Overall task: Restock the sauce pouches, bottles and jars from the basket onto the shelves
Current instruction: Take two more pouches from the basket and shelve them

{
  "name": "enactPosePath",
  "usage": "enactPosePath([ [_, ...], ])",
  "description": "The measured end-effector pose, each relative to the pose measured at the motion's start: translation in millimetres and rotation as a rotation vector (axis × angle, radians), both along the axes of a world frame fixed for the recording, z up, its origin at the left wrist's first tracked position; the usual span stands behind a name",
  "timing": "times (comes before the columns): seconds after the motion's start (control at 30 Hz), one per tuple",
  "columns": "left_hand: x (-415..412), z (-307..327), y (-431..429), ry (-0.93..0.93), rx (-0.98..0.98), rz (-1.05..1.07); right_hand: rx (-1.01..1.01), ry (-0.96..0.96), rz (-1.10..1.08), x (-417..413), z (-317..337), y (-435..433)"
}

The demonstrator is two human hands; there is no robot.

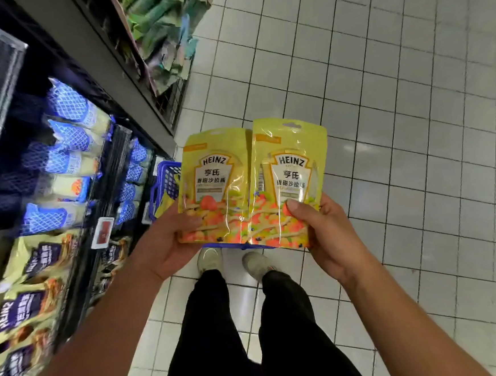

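From the head camera, two yellow pouches are held up side by side over the white floor (398, 116). The left hand (168, 241) grips the bottom of the left pouch (215, 184), thumb on the front. The right hand (324, 229) grips the bottom of the right pouch (292, 181) the same way. The pouches touch along their inner edges. A blue basket (165, 185) sits on the floor behind them, beside the shelves (62, 184) full of packs on the left.

2 pouches side by side, touching: left pouch (214, 184) in the left hand (168, 247), right pouch (290, 181) in the right hand (324, 235). Basket (164, 182) behind them, shelves (62, 178) to the left.
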State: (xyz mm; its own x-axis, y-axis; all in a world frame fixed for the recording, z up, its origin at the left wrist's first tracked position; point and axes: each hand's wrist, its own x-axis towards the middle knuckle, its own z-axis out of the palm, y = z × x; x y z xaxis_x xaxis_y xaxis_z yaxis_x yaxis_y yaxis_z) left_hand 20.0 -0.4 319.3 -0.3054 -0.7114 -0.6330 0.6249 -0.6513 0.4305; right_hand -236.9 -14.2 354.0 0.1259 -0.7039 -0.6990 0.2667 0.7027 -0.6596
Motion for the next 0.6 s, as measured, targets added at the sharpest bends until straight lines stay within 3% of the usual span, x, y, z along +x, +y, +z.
enactPosePath([
  [0.23, -14.5, 61.5, 46.2, -0.144, -0.148, 0.218, -0.130, -0.044, 0.290, -3.0, 58.7, -16.9],
  [0.6, -23.0, 150.8, 193.1, -0.338, -0.173, 0.851, -0.306, -0.145, 0.808, 71.5, 123.5, 26.4],
])
